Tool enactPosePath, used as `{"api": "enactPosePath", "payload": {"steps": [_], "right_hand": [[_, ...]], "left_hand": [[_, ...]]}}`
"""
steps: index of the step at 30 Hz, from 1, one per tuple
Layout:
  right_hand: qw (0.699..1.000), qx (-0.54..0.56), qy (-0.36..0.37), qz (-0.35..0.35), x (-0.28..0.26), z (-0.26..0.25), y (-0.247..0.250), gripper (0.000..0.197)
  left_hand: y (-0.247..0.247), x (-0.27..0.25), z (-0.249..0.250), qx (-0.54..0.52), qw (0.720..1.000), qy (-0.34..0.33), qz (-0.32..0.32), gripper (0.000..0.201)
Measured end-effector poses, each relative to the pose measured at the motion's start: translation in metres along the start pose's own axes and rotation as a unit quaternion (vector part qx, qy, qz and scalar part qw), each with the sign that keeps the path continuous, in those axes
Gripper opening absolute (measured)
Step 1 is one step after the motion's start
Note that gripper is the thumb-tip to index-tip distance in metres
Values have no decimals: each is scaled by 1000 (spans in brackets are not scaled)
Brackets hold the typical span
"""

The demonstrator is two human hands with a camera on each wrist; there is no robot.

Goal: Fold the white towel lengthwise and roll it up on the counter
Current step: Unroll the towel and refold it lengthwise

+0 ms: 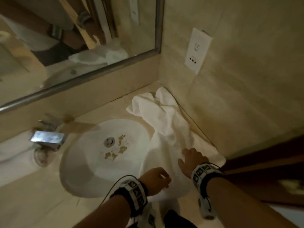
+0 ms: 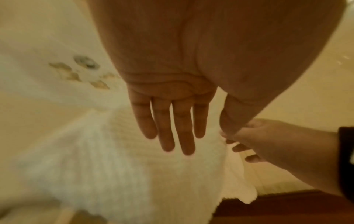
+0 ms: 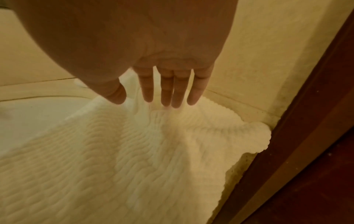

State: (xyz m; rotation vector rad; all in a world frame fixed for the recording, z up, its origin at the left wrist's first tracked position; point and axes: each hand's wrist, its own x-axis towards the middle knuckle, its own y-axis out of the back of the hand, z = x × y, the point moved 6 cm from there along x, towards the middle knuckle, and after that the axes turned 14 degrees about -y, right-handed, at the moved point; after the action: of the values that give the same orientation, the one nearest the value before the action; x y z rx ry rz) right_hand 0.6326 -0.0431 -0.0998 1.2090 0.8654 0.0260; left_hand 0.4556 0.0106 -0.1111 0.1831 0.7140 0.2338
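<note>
Fingers point(image 3: 166, 94) spread over white towel point(image 1: 166, 129), sink point(image 1: 92, 162) alongside.

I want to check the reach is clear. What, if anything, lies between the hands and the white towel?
Nothing visible. The right hand and the left hand are both directly over the white towel, fingers extended, with nothing in between.

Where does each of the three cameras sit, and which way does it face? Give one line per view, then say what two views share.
Head: on the head, looking down at the sink, white towel, both forearms.
Left wrist: along the left hand toward the towel; right hand shows at the side.
Right wrist: along the right hand's straight fingers at the towel by the wall.
Shared: both wrist views show the towel's corner hanging past the counter edge.
</note>
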Motion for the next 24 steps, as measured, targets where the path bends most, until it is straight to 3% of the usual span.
{"api": "enactPosePath", "payload": {"steps": [3, 8, 15, 18, 21, 24], "right_hand": [[997, 68, -2, 31, -2, -24, 6, 47], [986, 147, 53, 60, -11, -77, 18, 34], [975, 127, 147, 112, 22, -140, 56, 34], [971, 100, 170, 135, 59, -163, 70, 46], [983, 61, 142, 94, 99, -179, 66, 72], [990, -27, 115, 71, 129, -190, 62, 80]], "left_hand": [[54, -26, -20, 84, 993, -12, 86, 19], [114, -43, -33, 75, 978, -11, 195, 19], [131, -15, -28, -4, 975, -8, 222, 15], [139, -3, -28, -28, 968, -1, 250, 17], [148, 6, -38, -73, 955, 17, 286, 17], [156, 23, -48, -120, 943, 41, 309, 18]]}}
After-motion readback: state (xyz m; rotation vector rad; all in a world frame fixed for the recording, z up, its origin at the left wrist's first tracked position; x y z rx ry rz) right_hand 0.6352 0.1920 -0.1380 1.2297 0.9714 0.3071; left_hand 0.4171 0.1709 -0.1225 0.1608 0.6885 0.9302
